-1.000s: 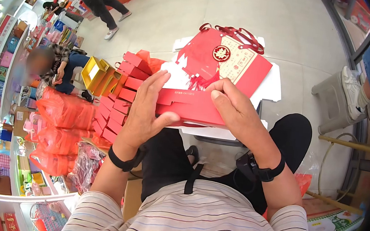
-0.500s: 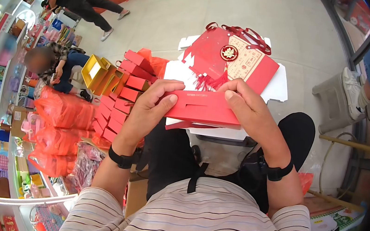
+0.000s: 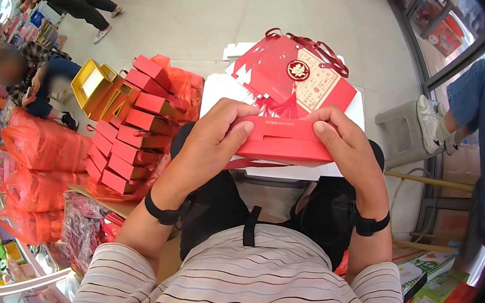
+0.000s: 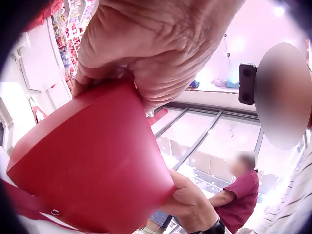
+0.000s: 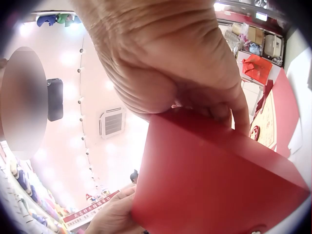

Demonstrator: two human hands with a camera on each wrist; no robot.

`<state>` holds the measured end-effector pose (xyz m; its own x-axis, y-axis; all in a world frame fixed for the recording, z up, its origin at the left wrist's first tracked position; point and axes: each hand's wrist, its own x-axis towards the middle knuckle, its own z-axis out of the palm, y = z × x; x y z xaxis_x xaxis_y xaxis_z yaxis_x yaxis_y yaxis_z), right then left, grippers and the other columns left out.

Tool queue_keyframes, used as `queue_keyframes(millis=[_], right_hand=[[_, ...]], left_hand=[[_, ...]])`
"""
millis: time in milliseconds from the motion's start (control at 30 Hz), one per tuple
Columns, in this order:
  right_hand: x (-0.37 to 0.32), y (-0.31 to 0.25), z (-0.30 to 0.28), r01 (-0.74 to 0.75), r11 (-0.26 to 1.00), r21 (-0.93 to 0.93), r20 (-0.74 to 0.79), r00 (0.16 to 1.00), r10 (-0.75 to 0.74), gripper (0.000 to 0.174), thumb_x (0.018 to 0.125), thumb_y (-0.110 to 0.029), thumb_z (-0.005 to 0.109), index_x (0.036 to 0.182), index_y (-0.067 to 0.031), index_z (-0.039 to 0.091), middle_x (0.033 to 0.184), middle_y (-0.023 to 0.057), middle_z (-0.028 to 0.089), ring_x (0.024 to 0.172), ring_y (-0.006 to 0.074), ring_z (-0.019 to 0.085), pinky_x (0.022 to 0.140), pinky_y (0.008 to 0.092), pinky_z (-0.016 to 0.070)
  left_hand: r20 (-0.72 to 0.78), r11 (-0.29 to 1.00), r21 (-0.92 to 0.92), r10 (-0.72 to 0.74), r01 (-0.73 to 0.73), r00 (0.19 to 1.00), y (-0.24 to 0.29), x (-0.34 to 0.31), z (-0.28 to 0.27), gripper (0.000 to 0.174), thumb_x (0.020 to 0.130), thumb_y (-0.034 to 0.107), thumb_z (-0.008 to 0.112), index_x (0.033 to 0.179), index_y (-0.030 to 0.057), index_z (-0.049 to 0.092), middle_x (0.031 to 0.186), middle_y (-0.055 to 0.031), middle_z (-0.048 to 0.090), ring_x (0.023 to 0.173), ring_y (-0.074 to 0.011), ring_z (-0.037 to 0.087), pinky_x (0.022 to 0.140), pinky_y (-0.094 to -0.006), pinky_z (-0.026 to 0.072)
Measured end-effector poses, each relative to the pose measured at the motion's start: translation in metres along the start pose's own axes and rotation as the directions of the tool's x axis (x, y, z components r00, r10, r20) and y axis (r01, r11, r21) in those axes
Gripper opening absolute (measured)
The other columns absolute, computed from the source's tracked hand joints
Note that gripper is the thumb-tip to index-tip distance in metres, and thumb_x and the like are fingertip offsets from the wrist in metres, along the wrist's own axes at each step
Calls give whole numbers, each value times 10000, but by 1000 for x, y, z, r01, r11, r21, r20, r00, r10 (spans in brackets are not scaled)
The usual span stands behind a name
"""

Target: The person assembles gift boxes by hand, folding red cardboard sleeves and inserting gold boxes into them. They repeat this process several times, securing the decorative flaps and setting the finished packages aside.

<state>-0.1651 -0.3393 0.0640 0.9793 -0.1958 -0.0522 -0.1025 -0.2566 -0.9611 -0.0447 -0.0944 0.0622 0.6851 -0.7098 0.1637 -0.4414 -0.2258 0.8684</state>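
Note:
A red paper gift box (image 3: 286,144) is held level over my lap, its slotted, printed side facing up. My left hand (image 3: 210,138) grips its left end, thumb on the upper face and fingers over the far edge. At the other end my right hand (image 3: 357,157) pinches the box in the same way. Smooth red side panels of the box (image 4: 92,156) fill much of both wrist views. A dark red ribbon (image 4: 19,200) with a metal eyelet hangs at its lower side. Beyond the box lies a red gift bag (image 3: 272,63) with a gold-and-red medallion and tassel.
White board (image 3: 217,90) lies under the bag. Stacked red boxes (image 3: 134,137) and open gold boxes (image 3: 95,86) stand at the left, beside red plastic bags (image 3: 44,144). A grey stool (image 3: 402,123) with a person's feet on it is at the right. Another person sits at far left.
My left hand, open beside the box a second ago, now grips its left end. Upper flap now lies flat, with a slot showing. The head view has turned right.

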Motion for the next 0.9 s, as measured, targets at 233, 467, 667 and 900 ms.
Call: queue_keyframes(millis=[233, 467, 667, 900], right_hand=[[-2, -2, 4, -5, 1000, -14, -15, 1000, 5, 244, 1077, -250, 541, 1132, -31, 635, 983, 27, 659, 941, 106, 567, 871, 275, 475], [-5, 0, 7, 52, 997, -52, -55, 997, -55, 223, 1078, -240, 552, 1102, -28, 618, 930, 31, 640, 887, 106, 552, 823, 268, 465], [-8, 0, 8, 92, 987, -134, -81, 991, -103, 206, 1069, -216, 570, 1087, -16, 615, 875, 52, 628, 828, 119, 553, 777, 276, 471], [-11, -2, 9, 106, 981, -166, -94, 988, -122, 224, 1064, -229, 587, 1098, -11, 624, 886, 76, 654, 833, 138, 581, 775, 285, 480]], left_hand=[[-1, 1000, 30, -1, 1, 1000, -1, 1, 0, 212, 1033, 104, 624, 1207, -18, 629, 1102, -81, 628, 1008, -151, 604, 910, -295, 488], [-10, 999, 27, -26, 26, 1000, -3, 0, 4, 193, 1043, 102, 624, 1187, -27, 626, 1057, -67, 634, 928, -132, 620, 864, -283, 503], [-7, 998, 47, -38, 38, 999, -1, -2, 5, 203, 1041, 109, 625, 1188, -30, 619, 1037, -71, 643, 927, -125, 615, 860, -286, 507], [8, 996, 64, -62, 62, 998, 2, 0, 3, 260, 1019, 171, 662, 1173, -33, 614, 1051, -81, 662, 940, -127, 613, 849, -296, 517]])
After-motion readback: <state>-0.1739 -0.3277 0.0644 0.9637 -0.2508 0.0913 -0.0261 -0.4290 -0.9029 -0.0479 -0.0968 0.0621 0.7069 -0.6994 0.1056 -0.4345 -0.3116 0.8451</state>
